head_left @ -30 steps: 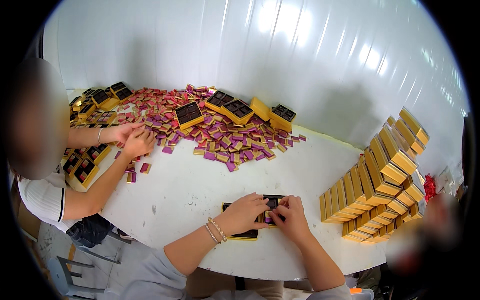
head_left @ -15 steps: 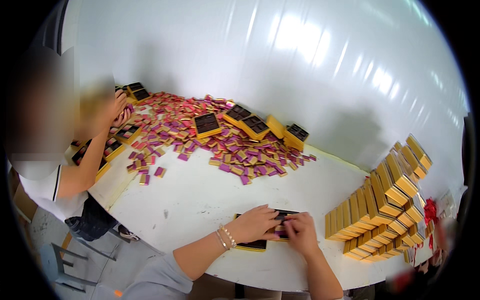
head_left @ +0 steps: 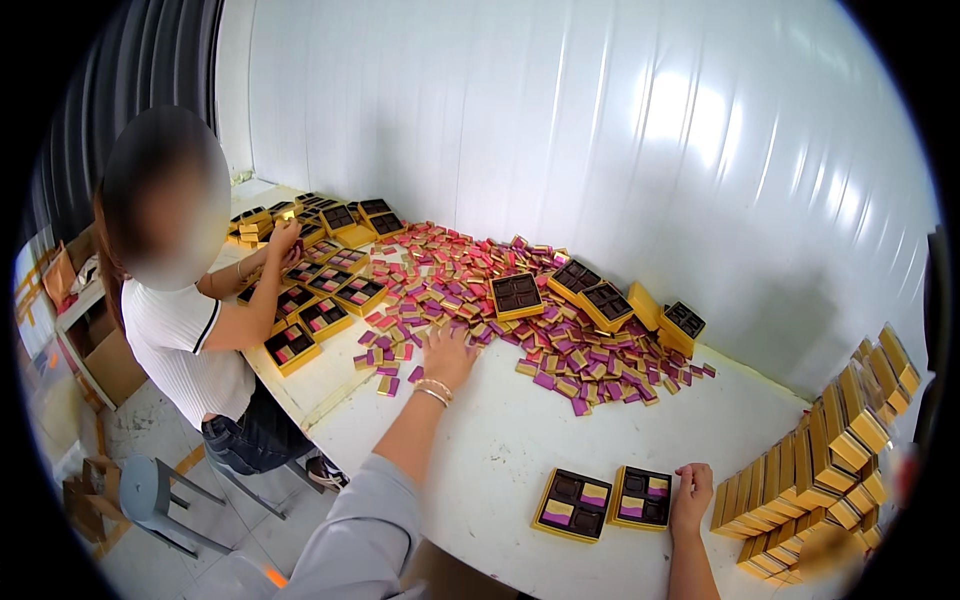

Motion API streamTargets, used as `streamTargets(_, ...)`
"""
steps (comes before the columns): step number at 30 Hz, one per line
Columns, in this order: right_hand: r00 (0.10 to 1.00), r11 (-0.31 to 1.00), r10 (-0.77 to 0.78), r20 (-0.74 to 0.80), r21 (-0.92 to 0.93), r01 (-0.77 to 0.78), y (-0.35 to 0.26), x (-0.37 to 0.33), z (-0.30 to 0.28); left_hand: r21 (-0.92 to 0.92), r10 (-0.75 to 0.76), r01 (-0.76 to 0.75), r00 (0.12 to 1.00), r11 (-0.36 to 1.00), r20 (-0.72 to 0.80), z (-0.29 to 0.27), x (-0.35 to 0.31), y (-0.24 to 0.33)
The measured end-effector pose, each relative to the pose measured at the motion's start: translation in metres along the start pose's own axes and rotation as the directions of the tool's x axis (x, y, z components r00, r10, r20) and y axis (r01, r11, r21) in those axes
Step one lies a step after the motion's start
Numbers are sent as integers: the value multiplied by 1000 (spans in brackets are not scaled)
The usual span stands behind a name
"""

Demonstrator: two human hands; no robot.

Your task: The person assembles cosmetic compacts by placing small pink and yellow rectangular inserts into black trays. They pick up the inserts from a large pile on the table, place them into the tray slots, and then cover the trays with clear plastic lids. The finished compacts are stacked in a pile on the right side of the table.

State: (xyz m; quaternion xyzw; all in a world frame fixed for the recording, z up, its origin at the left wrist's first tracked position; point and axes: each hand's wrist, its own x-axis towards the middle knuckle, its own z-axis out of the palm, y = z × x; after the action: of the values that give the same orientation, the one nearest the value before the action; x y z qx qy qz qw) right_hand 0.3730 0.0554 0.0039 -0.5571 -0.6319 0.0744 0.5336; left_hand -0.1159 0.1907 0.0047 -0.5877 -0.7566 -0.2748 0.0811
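Note:
My left hand (head_left: 449, 354), with bracelets at the wrist, reaches out to the near left edge of a heap of small red, purple and gold wrapped pieces (head_left: 570, 360). Its fingers are spread over the pieces. On the table before me lie two open gold-edged boxes with dark inserts, a left box (head_left: 562, 491) and a right box (head_left: 650, 510). Each has gold-and-purple pieces in its upper right and lower left compartments; the other two compartments show bare. My right hand (head_left: 692, 492) rests beside the right box, fingers curled in; their inside is hidden.
Stacked gold boxes (head_left: 765, 490) stand at the right. Open boxes (head_left: 516, 296) lie on the heap. At the left, a co-worker (head_left: 190, 330) handles something gold above many partly filled boxes (head_left: 325, 316). A grey stool (head_left: 165, 490) stands on the floor.
My left hand has left the boxes and stretched forward to the heap. My right hand has moved off to the right box's side, uncovering both boxes. The view has swung left.

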Motion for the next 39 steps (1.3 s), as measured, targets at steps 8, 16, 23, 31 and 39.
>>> streamTargets(8,999,998,-20,27,-52,21,-2,3,0,227,151,-174,982,958,113,17,79,-35)
streamTargets(16,998,998,57,39,-9,-57,0,7,-1,300,246,-298,948,906,201,19,113,-14)
streamTargets(23,997,997,73,39,9,-74,3,9,1,235,385,-396,918,888,96,23,154,-37)
streamTargets(31,999,1000,2,39,-17,-1,9,12,4,-94,149,-141,984,986,95,62,202,-27)
streamTargets(39,998,998,61,30,-22,-60,5,12,0,-119,64,-28,948,993,311,101,219,-23)
